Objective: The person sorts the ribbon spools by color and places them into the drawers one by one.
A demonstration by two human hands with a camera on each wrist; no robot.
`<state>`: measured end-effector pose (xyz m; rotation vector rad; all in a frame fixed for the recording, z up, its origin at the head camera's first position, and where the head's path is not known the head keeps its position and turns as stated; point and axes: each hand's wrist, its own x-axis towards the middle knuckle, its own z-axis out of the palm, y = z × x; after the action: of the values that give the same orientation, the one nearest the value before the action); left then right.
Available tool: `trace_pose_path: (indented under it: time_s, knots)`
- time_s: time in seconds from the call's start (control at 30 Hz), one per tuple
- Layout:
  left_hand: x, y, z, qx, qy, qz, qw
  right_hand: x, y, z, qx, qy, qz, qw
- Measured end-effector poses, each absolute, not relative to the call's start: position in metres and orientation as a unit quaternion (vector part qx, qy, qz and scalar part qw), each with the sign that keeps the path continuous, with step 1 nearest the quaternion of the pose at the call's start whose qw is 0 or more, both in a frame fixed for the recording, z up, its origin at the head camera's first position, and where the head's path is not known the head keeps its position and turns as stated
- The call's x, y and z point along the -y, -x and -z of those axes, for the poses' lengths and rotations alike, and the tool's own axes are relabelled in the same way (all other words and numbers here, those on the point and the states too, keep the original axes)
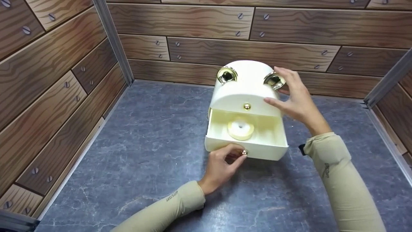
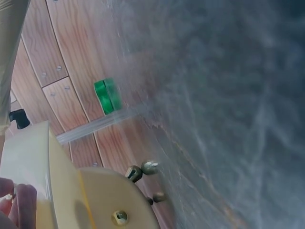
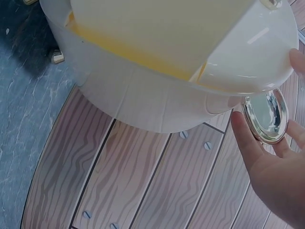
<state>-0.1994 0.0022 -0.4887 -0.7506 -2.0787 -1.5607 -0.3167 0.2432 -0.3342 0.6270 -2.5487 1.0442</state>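
Note:
A cream two-drawer box [image 1: 244, 87] with a rounded top stands in the head view, its lower drawer [image 1: 264, 153] pulled out. Thumb and fingertips of my left hand [image 1: 219, 166] pinch that drawer's gold knob [image 1: 244, 152]. Inside the drawer lies a pale yellow roll [image 1: 240, 130] with a white centre. My right hand [image 1: 297, 100] holds the box's upper right side, thumb on the front and fingers around a gold-rimmed round ornament [image 3: 266, 117]. A matching ornament [image 1: 227, 75] sits on the left. The upper drawer, with its own gold knob [image 1: 247, 106], is closed.
Wood-patterned panels [image 1: 209, 48] with metal corner strips surround the dark blue marbled surface [image 1: 161, 129]. In the left wrist view, a green roll [image 2: 107, 95] stands near a panel. A small gold foot [image 3: 57, 56] shows under the box in the right wrist view.

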Motion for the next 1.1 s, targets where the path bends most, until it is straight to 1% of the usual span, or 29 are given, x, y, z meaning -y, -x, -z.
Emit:
trace_pose_path:
  time_s: [0.33,1.1]
  knots:
    - [-0.003,0.210,0.487,0.746,0.267,0.572,0.210,-0.243,0.317,0.336,0.882,-0.222,-0.386,0.153]
    - [-0.008,0.240,0.480,0.749,0.238,0.587,0.194,-0.244,0.317,0.336,0.884,-0.224,-0.381,0.154]
